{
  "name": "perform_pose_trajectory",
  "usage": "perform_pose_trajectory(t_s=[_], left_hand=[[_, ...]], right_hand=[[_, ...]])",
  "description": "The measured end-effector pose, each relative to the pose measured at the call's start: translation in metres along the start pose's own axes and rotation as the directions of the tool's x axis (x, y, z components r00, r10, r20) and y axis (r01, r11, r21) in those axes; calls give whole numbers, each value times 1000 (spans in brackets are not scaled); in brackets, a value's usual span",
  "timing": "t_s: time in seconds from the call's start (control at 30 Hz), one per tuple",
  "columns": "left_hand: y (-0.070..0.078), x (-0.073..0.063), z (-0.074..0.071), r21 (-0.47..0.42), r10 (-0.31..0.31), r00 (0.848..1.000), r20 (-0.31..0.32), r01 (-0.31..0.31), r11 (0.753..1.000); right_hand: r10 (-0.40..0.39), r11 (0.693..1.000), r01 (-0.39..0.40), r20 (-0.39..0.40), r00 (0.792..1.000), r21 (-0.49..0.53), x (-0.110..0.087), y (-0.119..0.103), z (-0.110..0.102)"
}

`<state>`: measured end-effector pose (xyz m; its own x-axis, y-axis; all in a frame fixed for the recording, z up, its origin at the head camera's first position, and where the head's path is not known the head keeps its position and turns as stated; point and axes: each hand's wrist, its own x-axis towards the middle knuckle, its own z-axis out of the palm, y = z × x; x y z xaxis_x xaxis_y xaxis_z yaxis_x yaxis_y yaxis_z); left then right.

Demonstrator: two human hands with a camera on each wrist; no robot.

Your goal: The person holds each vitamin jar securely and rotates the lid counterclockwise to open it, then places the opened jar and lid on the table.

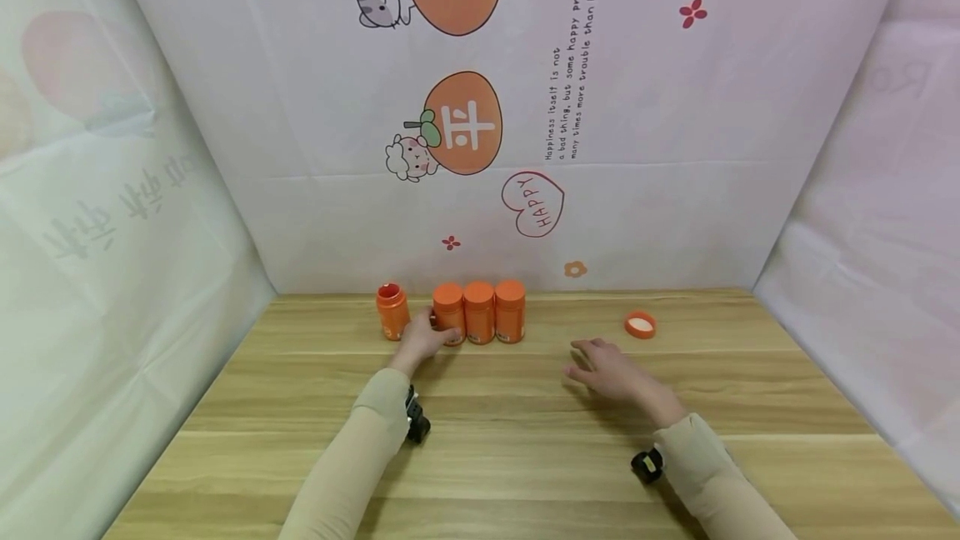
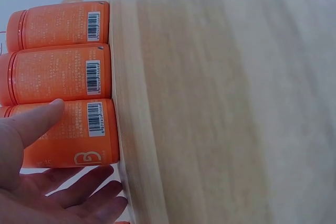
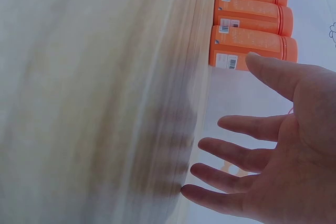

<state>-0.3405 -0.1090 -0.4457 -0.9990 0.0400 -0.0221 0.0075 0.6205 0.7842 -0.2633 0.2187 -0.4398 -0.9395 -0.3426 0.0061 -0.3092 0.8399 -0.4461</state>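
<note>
Three capped orange jars point(image 1: 480, 311) stand upright side by side near the back wall. My left hand point(image 1: 422, 338) is at the leftmost one, its thumb lying across the front of that jar point(image 2: 68, 142). The other left fingers extend along the jar's left side, loosely spread. Left of that hand stands an uncapped orange jar point(image 1: 392, 312), its mouth showing. To the right of the row, my right hand point(image 1: 611, 371) hovers low over the table with spread fingers, holding nothing. An orange lid point(image 1: 641, 325) with a pale inside lies beyond it, farther right.
The wooden table point(image 1: 510, 457) meets a printed white cloth point(image 1: 637, 215) behind the jars. Similar cloth walls point(image 1: 202, 215) rise at both sides. Each wrist wears a small black camera point(image 1: 647, 466).
</note>
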Motion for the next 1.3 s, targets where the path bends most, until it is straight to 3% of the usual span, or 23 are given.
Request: perform_pose_trajectory(t_s=[0.27,0.8,1.3], left_hand=[[-2,-2,-1,-18,-10,1000,-19,10,1000],[2,-19,-7,-52,20,987,-161,-29,998],[7,-33,-7,-23,82,987,-141,-86,996]], right_hand=[[-10,1000,10,-5,1000,-1,-1,0,1],[-20,1000,20,-3,1000,19,-3,-2,1],[-20,999,21,-31,999,44,-3,-6,0]])
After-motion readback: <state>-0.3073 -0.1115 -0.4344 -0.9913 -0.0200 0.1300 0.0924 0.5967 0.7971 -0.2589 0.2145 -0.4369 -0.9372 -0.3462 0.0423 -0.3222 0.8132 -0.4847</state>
